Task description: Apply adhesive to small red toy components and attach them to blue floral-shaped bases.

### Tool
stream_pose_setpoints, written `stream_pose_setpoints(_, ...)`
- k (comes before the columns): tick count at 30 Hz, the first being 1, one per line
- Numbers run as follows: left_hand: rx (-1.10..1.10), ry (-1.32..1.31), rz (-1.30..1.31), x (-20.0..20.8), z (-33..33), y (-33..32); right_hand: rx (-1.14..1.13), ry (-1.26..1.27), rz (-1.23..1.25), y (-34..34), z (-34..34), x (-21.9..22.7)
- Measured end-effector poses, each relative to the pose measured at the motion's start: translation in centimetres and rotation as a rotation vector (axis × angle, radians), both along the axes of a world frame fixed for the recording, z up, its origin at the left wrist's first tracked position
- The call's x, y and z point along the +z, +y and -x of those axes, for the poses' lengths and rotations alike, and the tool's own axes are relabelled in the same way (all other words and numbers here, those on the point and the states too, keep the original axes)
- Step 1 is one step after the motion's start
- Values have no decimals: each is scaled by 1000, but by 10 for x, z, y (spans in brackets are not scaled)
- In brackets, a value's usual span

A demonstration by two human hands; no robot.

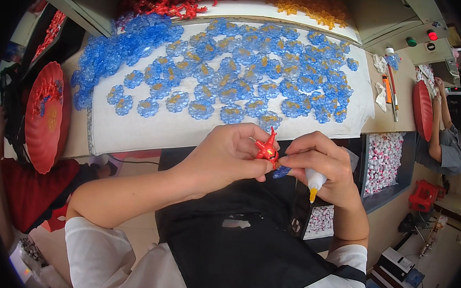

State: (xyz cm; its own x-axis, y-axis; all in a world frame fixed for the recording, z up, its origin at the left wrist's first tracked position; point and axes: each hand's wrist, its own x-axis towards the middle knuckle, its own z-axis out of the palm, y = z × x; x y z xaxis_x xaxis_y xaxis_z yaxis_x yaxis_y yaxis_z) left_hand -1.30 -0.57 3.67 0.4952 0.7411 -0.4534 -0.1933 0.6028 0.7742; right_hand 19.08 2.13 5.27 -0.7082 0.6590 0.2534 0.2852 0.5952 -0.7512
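Note:
Above my lap, close to the table's front edge, my left hand (229, 153) pinches a small shiny red toy figure (268, 152) with pointed limbs, one of them pointing up. My right hand (331, 170) meets it from the other side, thumb and forefinger pressed at the figure's lower end. A small dark blue piece (281, 172) shows there, partly covered by the fingertips. Also tucked within my right hand is a white bottle (315, 179) with a yellow, needle-like tip pointing down. Whether the blue piece is joined to the figure cannot be made out.
Many clear-blue flower-shaped pieces (201, 110) with yellowish centres cover the white sheet (124, 136); more are heaped (125, 40) at left. Red parts (165, 0) and orange parts (309, 9) lie behind. A red dish (38, 141) stands left, tools (390, 91) right. Other people work on both sides.

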Motion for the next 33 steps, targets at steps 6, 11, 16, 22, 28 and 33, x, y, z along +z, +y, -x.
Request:
stream_pose_setpoints(6, 8, -8, -2, 1, -2, 2, -4, 26, 3, 2, -2, -5)
stream_pose_setpoints(11, 13, -48, -4, -2, 2, 0, 2, 12, 5, 2, 0, -7)
stream_pose_setpoints(16, 75, -173, -38, -13, 0, -8, -8, -53, -62, -2, 1, -4)
stream_pose_setpoints(22, 61, -149, -99, -14, 5, -15, -44, 11, -59, -13, 17, 0)
stream_pose_setpoints(28, 104, -185, -164, -21, 24, -25, 22, -5, -97, -13, 35, -3)
stream_pose_setpoints(33, 299, -85, -420, -7, 63, -46, -14, 130, -209, -14, 66, -3)
